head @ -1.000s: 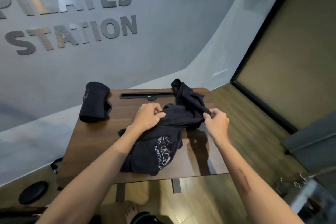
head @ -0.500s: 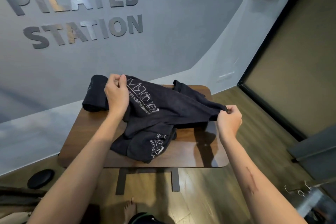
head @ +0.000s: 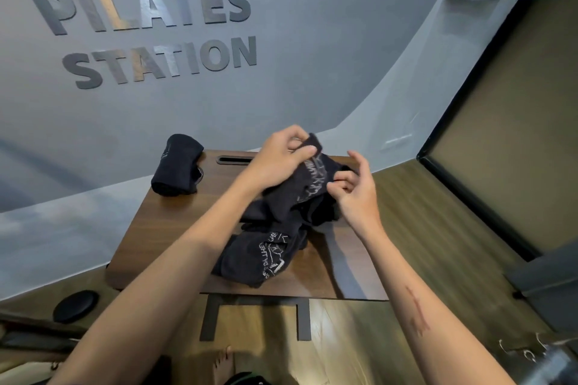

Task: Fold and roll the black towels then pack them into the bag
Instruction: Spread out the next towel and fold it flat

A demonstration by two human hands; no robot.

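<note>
Black towel: bunched again mid-table, no longer spread. Left hand pinches its corner; right hand loosely curled, grip unclear. Find both corners, then spread flat.

Two black towels: rolled towel, loose towel; one table.

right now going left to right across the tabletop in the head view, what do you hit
rolled black towel → slot in the table → left hand holding the loose black towel → right hand, all over the wooden table
</note>
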